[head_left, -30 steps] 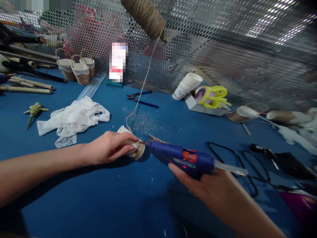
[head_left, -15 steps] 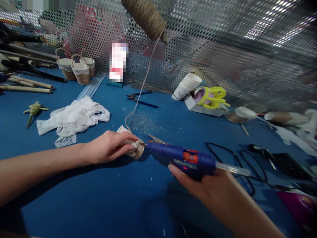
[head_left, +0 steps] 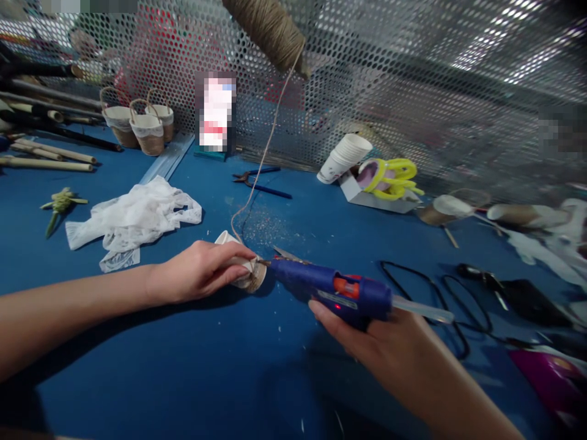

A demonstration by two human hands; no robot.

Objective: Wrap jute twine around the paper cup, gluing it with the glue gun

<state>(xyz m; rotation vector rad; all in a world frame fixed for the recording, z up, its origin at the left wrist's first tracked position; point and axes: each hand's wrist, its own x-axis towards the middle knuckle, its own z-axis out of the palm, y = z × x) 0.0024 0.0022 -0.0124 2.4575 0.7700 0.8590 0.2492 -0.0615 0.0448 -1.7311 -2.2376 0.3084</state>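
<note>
My left hand is closed around a small white paper cup that lies on its side, some brown twine wound about its base end. From the cup a strand of twine runs up to a large spool at the top. A blue hot glue gun is gripped in my right hand, a clear glue stick poking out of its back. The nozzle is at the twine-wrapped end of the cup; whether it touches is hard to tell. Scissors lie partly hidden behind the gun.
White lace lies left of the cup. Pliers rest behind it. Three twine baskets stand back left by a phone. Stacked paper cups and yellow cord sit back right. A black cable loops at the right.
The glue gun has shifted slightly left and its rear has dipped a little, its nozzle still at the cup. The left hand keeps its hold. The whole view has moved slightly.
</note>
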